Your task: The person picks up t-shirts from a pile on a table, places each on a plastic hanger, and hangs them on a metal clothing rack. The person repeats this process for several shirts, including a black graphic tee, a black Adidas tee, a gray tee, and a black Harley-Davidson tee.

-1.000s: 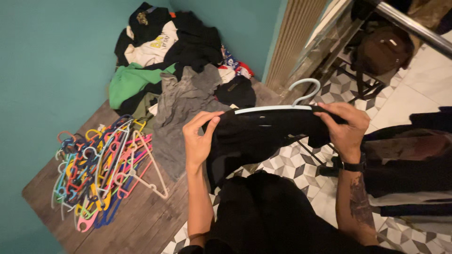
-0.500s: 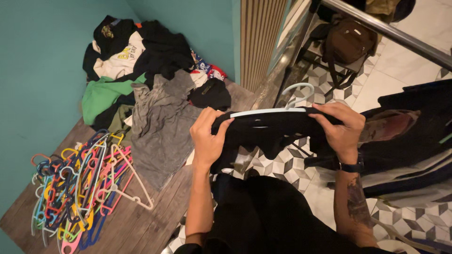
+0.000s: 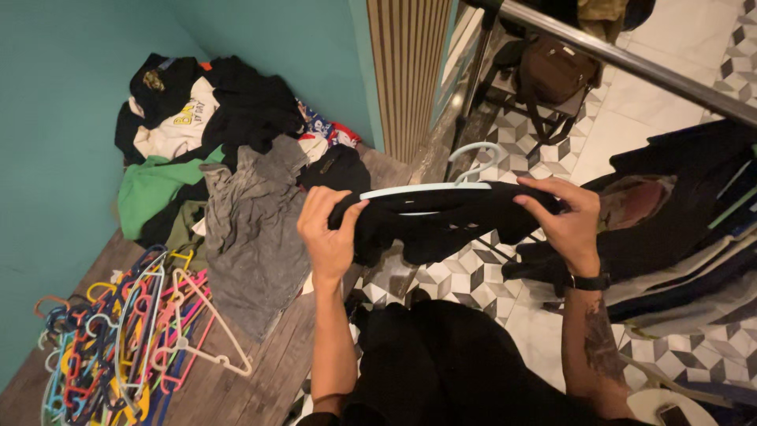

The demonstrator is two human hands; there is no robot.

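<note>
I have a black garment [image 3: 441, 225] stretched across a pale blue hanger [image 3: 430, 189], held up in front of me over the floor, with the hanger's hook [image 3: 477, 158] curling up on the far side. My left hand [image 3: 327, 233] is closed on the garment's left end, thumb on top and fingers curled under the cloth, and my right hand [image 3: 568, 221] is closed on its right end the same way, fingers folded over the top edge; a dark wristband [image 3: 587, 282] sits on that wrist. Below the garment the floor changes: patterned grey, black and white tiles [image 3: 481, 276] under my hands and to the right, and worn wooden boards [image 3: 252, 379] to the left. On the boards at near left lies a tangled heap of coloured plastic hangers [image 3: 126, 339], pink, yellow, blue and white. Farther left a pile of clothes [image 3: 213, 126] is banked against the teal wall [image 3: 55, 118], with a grey shirt [image 3: 248, 229] spread at its near edge, a green piece beside it and black and white pieces behind. A ribbed beige panel [image 3: 406, 63] stands at the wall's corner. A metal rail [image 3: 631, 63] crosses the far right, dark clothes [image 3: 694, 229] hang at the right, and a brown bag [image 3: 552, 71] rests on a stand beyond.
</note>
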